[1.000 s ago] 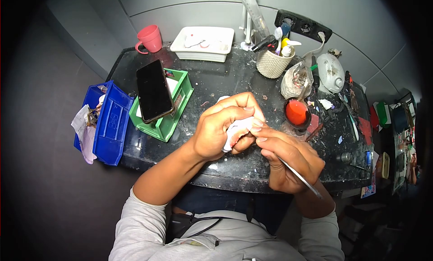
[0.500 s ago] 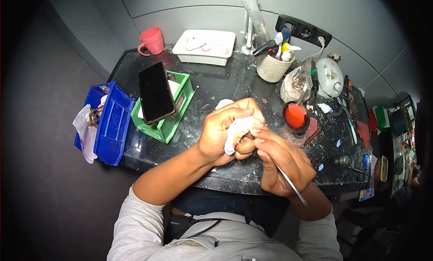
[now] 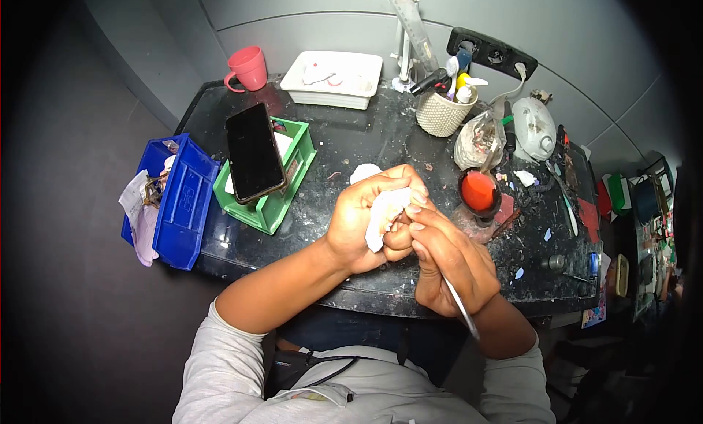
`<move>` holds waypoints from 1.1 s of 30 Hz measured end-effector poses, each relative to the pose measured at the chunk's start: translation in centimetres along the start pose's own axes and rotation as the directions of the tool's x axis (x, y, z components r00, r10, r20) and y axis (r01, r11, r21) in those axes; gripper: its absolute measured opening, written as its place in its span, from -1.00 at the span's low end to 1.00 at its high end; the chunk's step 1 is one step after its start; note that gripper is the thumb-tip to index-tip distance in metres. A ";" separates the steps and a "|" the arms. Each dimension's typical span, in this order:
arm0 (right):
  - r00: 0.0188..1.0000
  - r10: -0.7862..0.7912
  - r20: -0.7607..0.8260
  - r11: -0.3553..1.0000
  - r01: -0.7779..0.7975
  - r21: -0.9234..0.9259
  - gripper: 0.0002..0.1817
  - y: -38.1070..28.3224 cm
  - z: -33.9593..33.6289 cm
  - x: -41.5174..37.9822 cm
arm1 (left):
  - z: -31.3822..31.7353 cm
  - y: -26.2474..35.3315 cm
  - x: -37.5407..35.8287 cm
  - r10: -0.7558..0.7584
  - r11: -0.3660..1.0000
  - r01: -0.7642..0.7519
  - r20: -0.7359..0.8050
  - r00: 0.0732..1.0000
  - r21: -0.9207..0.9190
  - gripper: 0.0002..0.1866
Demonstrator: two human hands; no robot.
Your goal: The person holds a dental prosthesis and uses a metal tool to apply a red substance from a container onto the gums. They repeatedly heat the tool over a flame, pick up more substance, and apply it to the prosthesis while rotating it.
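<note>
A white plaster-like piece is held in my left hand, whose fingers wrap round it above the front part of the bench. My right hand pinches a thin metal tool. Its handle slants down toward my right wrist, and its other end is hidden by my fingers beside the white piece. The fingertips of both hands meet at the right side of the piece. Another round white object lies on the bench just behind my left hand.
On the dark bench stand a pink mug, a white tray, a phone on a green bin, a blue bin, a cup of tools, a red-filled bowl and a plastic bag.
My right hand has shifted slightly left, and the tool's handle has swung left with it. My left hand still holds the white piece, nearly in the same place.
</note>
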State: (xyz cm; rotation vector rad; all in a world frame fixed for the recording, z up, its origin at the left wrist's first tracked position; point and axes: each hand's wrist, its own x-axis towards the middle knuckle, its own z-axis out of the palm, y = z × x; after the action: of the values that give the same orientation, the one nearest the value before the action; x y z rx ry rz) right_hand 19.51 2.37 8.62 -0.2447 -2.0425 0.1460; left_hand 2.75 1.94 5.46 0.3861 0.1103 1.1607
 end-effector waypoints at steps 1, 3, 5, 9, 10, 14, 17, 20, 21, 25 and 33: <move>1.000 0.021 -0.019 1.000 -0.021 -0.013 -0.83 0.0 -0.3 0.1 | 0.0 0.2 0.0 -0.005 1.000 0.005 0.004 1.000 0.001 -0.73; 0.998 0.045 -0.041 0.998 -0.046 -0.033 -0.84 0.0 -0.9 0.2 | 0.1 0.5 -0.2 0.008 0.994 -0.019 0.109 0.994 0.108 -0.72; 0.989 0.107 -0.102 0.994 -0.108 -0.002 -0.87 0.2 -1.2 0.3 | 0.5 0.7 -0.1 0.003 0.994 -0.015 0.112 0.994 0.108 -0.70; 0.959 0.173 -0.223 0.970 -0.127 0.209 -0.83 1.2 -1.1 -0.3 | 0.9 0.5 -0.1 0.218 0.892 -0.210 0.024 0.976 0.400 -0.68; 0.941 0.230 -0.248 0.949 -0.161 0.270 -0.79 1.1 -1.0 -0.3 | 1.0 0.5 0.0 0.294 0.837 -0.268 0.021 0.956 0.476 -0.68; 0.872 0.358 -0.332 0.865 -0.176 0.471 -0.76 1.4 -0.9 0.5 | 2.0 0.6 0.2 0.411 0.709 -0.366 0.069 0.909 0.602 -0.61; 0.903 0.310 -0.297 0.891 -0.167 0.422 -0.80 2.0 -1.6 0.8 | 1.6 0.5 0.1 0.442 0.638 -0.412 0.128 0.888 0.650 -0.56; 0.918 0.379 -0.119 0.842 -0.288 0.456 -0.89 1.7 -1.7 0.6 | 1.5 0.4 -0.2 0.443 0.454 -0.436 0.227 0.867 0.777 -0.61; 0.917 0.381 -0.120 0.841 -0.290 0.456 -0.89 1.8 -1.7 0.5 | 1.4 0.4 -0.2 0.441 0.456 -0.434 0.226 0.868 0.777 -0.61; 0.935 0.341 -0.101 0.876 -0.276 0.396 -0.90 1.9 -1.6 0.6 | 1.3 0.4 -0.2 0.456 0.383 -0.468 0.278 0.846 0.796 -0.66; 0.943 0.322 -0.081 0.892 -0.274 0.359 -0.91 2.0 -1.6 0.9 | 1.4 0.3 -0.2 0.476 0.341 -0.487 0.298 0.827 0.804 -0.68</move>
State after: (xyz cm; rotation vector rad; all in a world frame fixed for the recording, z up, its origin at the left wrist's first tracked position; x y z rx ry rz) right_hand 20.79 4.48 9.71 -0.3386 -1.7932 0.6556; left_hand 2.76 1.51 6.84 1.4265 0.6349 1.6535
